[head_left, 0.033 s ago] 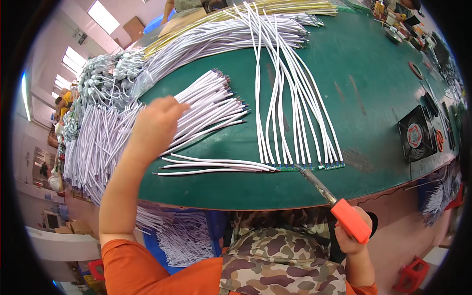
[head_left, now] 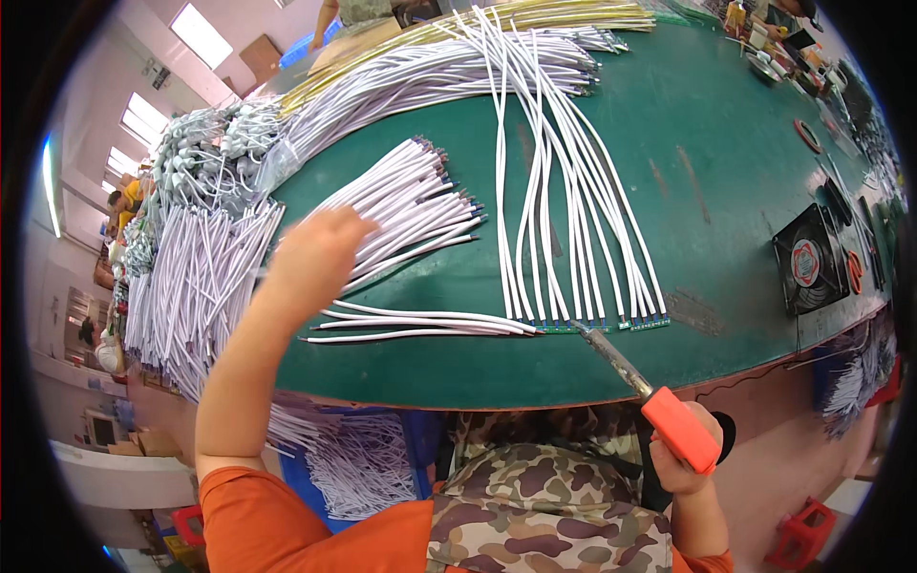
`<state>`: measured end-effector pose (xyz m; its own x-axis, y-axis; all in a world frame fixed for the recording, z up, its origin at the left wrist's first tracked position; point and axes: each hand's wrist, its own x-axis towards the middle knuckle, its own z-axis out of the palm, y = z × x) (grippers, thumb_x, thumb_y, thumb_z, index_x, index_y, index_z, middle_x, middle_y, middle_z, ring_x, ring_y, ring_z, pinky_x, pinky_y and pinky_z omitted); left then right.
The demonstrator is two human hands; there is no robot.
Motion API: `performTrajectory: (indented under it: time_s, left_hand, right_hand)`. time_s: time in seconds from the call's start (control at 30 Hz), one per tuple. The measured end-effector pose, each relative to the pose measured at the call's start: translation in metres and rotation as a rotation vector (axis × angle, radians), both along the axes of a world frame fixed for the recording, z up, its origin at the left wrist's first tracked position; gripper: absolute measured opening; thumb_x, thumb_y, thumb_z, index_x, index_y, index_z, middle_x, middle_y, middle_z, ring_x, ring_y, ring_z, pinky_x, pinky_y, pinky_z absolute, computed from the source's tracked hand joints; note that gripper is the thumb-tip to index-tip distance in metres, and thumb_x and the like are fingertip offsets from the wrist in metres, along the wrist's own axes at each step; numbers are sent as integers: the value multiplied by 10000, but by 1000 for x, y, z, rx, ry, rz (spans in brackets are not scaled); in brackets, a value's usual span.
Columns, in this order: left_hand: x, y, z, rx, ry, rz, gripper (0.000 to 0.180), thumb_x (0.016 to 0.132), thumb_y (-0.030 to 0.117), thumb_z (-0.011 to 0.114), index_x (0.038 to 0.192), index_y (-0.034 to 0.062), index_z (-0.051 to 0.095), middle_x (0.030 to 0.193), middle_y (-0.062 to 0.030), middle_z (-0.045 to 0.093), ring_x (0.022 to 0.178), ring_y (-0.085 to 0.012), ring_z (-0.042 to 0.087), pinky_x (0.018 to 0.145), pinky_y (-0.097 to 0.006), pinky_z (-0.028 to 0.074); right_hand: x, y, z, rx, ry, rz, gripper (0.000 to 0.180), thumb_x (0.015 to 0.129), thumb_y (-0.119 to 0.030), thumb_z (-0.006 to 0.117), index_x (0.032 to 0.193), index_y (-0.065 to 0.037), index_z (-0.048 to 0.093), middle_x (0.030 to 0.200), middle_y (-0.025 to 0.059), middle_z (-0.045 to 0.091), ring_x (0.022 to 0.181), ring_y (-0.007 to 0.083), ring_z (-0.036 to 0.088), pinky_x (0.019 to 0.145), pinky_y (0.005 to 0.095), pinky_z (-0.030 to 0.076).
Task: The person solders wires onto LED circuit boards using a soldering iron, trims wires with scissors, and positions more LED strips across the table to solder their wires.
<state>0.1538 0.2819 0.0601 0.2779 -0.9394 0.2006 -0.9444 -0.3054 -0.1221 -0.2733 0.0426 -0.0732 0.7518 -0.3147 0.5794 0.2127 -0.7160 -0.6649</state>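
On a green felt-like tabletop (head_left: 726, 143), thin white wires (head_left: 411, 205) gripped by left hand (head_left: 310, 263), orange-handled soldering iron (head_left: 659, 406) clasped in right hand (head_left: 683, 458).

smooth glossy white plastic cables (head_left: 401, 205), matt scuffed green tabletop (head_left: 726, 162), orange plastic handle (head_left: 680, 430) on dull metal iron, soft camo cloth (head_left: 544, 516)

Head-worn fisheye — looking steeply down, close over the green table (head_left: 726, 153).
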Motion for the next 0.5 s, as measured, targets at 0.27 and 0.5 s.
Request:
performTrajectory:
  time_s: [0.27, 0.5]
  left_hand:
    - [-25, -26, -41, 68, 338, -119, 282, 857, 104, 690, 1132, 46, 671, 1052, -137, 664, 985, -357, 648, 853, -438, 532]
    - [-32, -48, -56, 166, 315, -118, 321, 839, 120, 725, 1152, 63, 683, 1092, -136, 669, 1029, -341, 641, 881, -436, 525]
  right_hand:
    - [-2, -1, -1, -55, 5, -7, 483, 749, -22, 756, 1194, 42, 579, 1019, 146, 664, 679, 315, 681, 622, 393, 546]
    - [1, -6, 10, -110, 43, 34, 546, 757, -26, 754, 1254, 38, 537, 1053, 161, 693, 684, 329, 686, 640, 401, 545]
